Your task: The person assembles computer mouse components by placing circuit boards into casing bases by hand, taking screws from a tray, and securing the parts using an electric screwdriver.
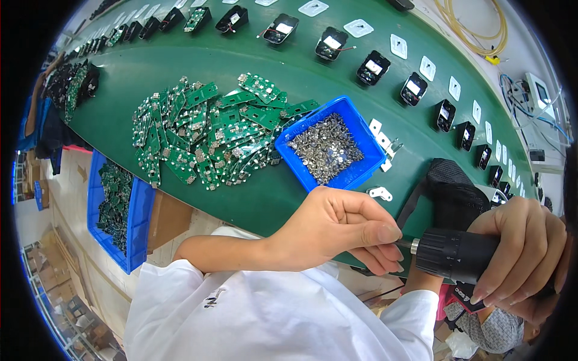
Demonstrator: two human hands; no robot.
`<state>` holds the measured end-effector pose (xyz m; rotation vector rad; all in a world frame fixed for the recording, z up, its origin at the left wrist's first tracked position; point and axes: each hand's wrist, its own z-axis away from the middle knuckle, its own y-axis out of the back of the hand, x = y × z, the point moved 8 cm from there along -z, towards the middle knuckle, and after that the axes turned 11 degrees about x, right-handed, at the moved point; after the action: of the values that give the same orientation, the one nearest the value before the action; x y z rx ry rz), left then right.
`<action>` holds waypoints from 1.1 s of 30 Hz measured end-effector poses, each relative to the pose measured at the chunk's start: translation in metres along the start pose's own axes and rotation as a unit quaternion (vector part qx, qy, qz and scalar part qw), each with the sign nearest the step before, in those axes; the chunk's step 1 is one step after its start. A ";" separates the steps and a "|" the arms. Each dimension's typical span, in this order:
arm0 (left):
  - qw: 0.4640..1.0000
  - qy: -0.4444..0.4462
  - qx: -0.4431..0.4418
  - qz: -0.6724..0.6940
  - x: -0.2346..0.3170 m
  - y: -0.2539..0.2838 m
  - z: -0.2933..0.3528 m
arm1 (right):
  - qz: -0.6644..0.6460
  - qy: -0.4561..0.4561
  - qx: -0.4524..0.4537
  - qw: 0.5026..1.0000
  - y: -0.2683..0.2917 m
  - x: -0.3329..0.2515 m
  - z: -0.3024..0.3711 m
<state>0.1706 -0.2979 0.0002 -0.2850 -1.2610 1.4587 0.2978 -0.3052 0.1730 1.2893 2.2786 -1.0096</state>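
Observation:
My right hand [524, 246] is wrapped round a black electric screwdriver [448, 253], held level with its bit pointing left. At the tip of the thin bit [405, 243], my left hand [340, 228] is closed, thumb and fingertips pinched together. What sits in that pinch is hidden by the fingers. Just beyond my left hand stands a blue bin [288, 150] of small metal screws [325, 147]. A white plastic bracket [380, 193] lies near my left fingers, with more white brackets [379, 141] beside the bin.
Left of the bin, green circuit boards [211, 129] are heaped on the green table [241, 207]. Black housings [373, 67] and white covers [398, 46] line the far side. A black pouch [448, 186] lies near the screwdriver. Another blue bin [138, 222] of boards stands below the table edge.

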 end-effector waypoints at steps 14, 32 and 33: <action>0.769 -0.471 0.049 -0.428 0.095 0.017 -0.006 | -0.381 0.112 0.094 0.913 0.029 0.012 0.001; 0.612 -0.271 0.193 -0.718 0.241 0.107 -0.045 | -0.303 0.188 0.096 0.929 0.079 -0.051 0.026; 0.651 -0.283 0.193 -0.678 0.238 0.099 -0.050 | -0.298 0.189 0.095 0.931 0.083 -0.053 0.025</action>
<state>0.0709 -0.0550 0.0086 1.2854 -1.0646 0.3618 0.3943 -0.3275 0.1523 0.9220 3.0468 -1.2860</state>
